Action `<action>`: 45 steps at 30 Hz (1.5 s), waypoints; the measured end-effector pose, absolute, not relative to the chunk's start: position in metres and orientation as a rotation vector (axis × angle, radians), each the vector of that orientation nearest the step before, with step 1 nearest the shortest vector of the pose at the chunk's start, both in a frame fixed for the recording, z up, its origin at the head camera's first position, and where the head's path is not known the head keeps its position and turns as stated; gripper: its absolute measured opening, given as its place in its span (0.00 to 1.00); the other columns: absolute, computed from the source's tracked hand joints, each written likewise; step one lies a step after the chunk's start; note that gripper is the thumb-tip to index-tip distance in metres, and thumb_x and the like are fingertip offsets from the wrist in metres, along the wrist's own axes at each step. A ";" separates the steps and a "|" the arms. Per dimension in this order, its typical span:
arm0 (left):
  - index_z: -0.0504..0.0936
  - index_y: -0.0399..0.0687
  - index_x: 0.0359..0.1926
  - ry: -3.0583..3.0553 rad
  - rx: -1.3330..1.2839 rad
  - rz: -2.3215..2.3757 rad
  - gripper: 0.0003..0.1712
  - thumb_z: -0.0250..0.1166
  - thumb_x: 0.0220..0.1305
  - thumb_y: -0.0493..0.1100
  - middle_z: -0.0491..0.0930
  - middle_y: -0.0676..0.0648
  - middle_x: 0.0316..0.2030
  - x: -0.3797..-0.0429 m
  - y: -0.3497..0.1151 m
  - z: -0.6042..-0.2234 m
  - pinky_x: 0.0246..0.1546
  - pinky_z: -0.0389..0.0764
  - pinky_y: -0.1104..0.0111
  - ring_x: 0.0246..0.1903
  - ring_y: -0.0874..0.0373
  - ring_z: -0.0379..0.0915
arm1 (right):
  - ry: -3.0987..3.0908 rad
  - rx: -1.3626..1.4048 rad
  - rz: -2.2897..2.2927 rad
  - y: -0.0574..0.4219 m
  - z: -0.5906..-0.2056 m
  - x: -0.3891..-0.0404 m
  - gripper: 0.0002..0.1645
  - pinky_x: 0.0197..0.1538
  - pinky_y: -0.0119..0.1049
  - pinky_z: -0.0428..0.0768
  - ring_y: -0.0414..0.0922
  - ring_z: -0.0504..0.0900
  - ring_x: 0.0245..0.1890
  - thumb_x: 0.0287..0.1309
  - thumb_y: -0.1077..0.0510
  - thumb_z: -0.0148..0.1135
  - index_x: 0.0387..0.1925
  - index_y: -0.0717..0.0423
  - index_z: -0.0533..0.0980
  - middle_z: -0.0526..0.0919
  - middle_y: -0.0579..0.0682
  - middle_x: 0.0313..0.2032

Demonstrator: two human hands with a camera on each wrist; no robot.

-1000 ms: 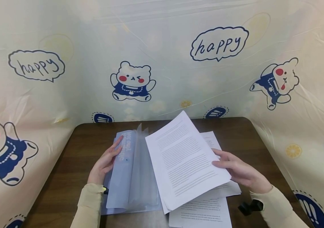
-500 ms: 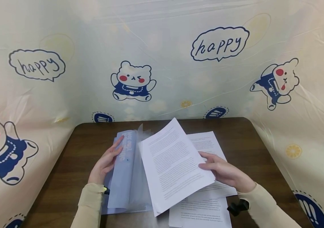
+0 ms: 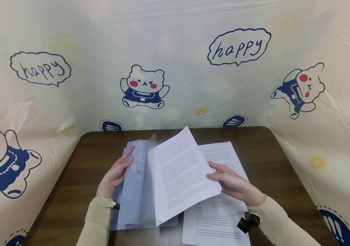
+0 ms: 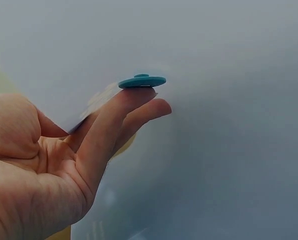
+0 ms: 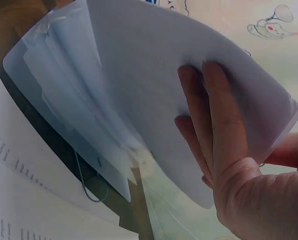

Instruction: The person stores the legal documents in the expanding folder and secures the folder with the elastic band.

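Note:
My left hand [image 3: 114, 176] grips the turned-back cover of a blue folder [image 3: 134, 198] with clear plastic sleeves, lying at the left of the table. A teal button [image 4: 141, 81] shows at the fingertips in the left wrist view. Between thumb and fingers, my right hand [image 3: 236, 186] pinches several printed sheets [image 3: 182, 174], tilted over the folder's right side. Their left edge is at a clear sleeve [image 3: 148, 191]; whether it is inside cannot be told. From the right wrist, the fingers [image 5: 224, 115] lie along the back of the sheets.
More printed papers [image 3: 221, 229] lie in overlapping piles under and beside the right hand. An elastic loop [image 5: 81, 172] hangs from the folder's edge. The brown table [image 3: 282, 177] is ringed by a patterned curtain [image 3: 181, 78].
My right hand has carried the sheets leftward and slightly down, so their left edge now meets the clear sleeve. The left hand stays on the cover almost unmoved.

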State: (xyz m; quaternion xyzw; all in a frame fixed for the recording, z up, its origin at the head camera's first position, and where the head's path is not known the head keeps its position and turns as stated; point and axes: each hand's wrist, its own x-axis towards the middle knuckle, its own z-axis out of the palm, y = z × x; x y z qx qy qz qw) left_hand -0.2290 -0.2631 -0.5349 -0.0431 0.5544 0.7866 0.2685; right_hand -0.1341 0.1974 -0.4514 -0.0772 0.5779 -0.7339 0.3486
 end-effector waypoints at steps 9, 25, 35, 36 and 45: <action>0.45 0.72 0.90 1.553 -0.096 2.100 0.40 0.51 0.89 0.47 0.84 0.63 0.55 -0.229 -0.260 -0.528 0.42 0.82 0.80 0.41 0.70 0.86 | 1.544 -0.207 -1.898 0.181 -0.454 -0.130 0.45 0.59 0.36 0.90 0.41 0.91 0.56 0.83 0.62 0.51 0.88 0.62 0.42 0.79 0.62 0.72; 0.42 0.67 0.91 1.615 -0.024 2.080 0.41 0.51 0.89 0.48 0.84 0.63 0.52 -0.229 -0.258 -0.526 0.44 0.83 0.80 0.41 0.72 0.85 | 1.628 -0.182 -1.913 0.172 -0.459 -0.131 0.45 0.55 0.34 0.90 0.40 0.91 0.54 0.83 0.63 0.48 0.89 0.62 0.40 0.74 0.71 0.74; 0.43 0.70 0.91 1.687 -0.039 2.037 0.40 0.51 0.90 0.49 0.77 0.65 0.61 -0.228 -0.258 -0.525 0.44 0.82 0.80 0.43 0.73 0.83 | 1.683 -0.118 -1.909 0.170 -0.460 -0.131 0.44 0.55 0.34 0.90 0.42 0.90 0.56 0.84 0.61 0.48 0.89 0.59 0.41 0.72 0.71 0.76; 0.43 0.70 0.91 1.679 -0.035 2.043 0.40 0.51 0.90 0.49 0.78 0.65 0.60 -0.228 -0.258 -0.525 0.44 0.82 0.80 0.43 0.73 0.83 | 1.689 -0.115 -1.908 0.168 -0.461 -0.131 0.44 0.55 0.33 0.89 0.42 0.90 0.56 0.84 0.61 0.48 0.89 0.59 0.40 0.72 0.71 0.76; 0.41 0.65 0.91 1.618 0.003 2.089 0.41 0.50 0.90 0.47 0.85 0.62 0.49 -0.227 -0.258 -0.522 0.44 0.85 0.79 0.40 0.71 0.85 | 1.726 -0.124 -1.912 0.153 -0.467 -0.125 0.44 0.55 0.34 0.89 0.48 0.90 0.61 0.84 0.61 0.46 0.89 0.60 0.39 0.70 0.73 0.77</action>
